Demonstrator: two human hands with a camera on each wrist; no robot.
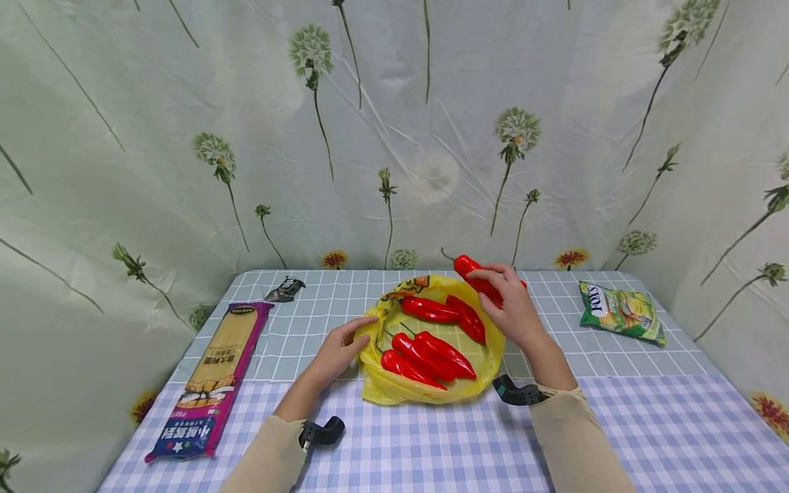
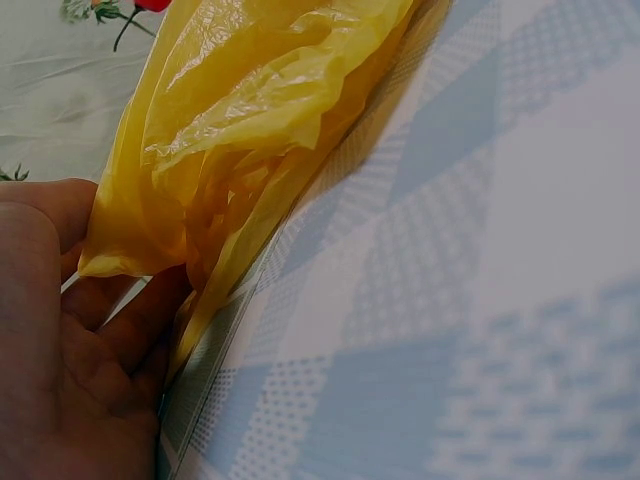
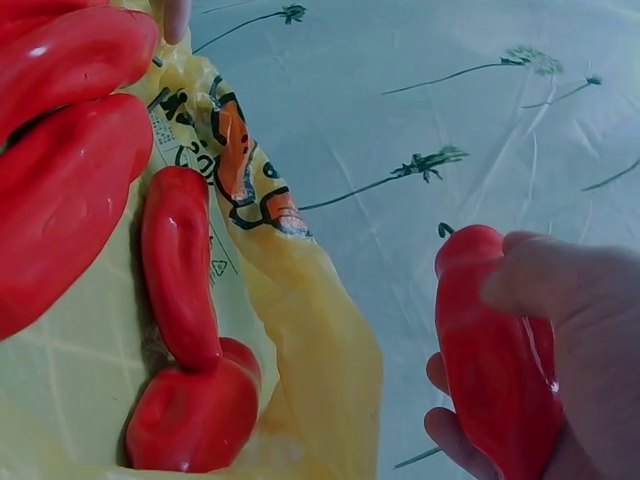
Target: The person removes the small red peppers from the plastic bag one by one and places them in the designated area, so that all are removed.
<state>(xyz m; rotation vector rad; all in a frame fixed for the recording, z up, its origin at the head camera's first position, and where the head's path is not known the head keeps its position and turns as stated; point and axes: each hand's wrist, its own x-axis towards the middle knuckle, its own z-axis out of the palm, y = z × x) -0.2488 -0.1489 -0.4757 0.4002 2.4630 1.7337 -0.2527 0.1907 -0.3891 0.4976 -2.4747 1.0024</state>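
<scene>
A yellow plastic bag (image 1: 394, 392) lies with its mouth rolled wide, and several red peppers (image 1: 429, 310) rest inside it. At the bag's left rim, my left hand (image 1: 335, 350) holds the plastic between thumb and fingers; the left wrist view shows the crumpled yellow side (image 2: 250, 120) beside that hand. My right hand (image 1: 514, 305) grips another long red pepper (image 1: 466, 266), raised over the bag's far right rim with its thin green stem pointing up and left. In the right wrist view, thumb and fingers wrap this pepper (image 3: 490, 350), apart from the bag.
A long purple pack of pasta (image 1: 212, 373) lies at the left, with a small crumpled black wrapper (image 1: 285, 289) beyond it. A green FOX'S candy bag (image 1: 621, 312) sits at the right. Behind the checked tablecloth (image 1: 419, 445) hangs a flowered curtain (image 1: 259, 137).
</scene>
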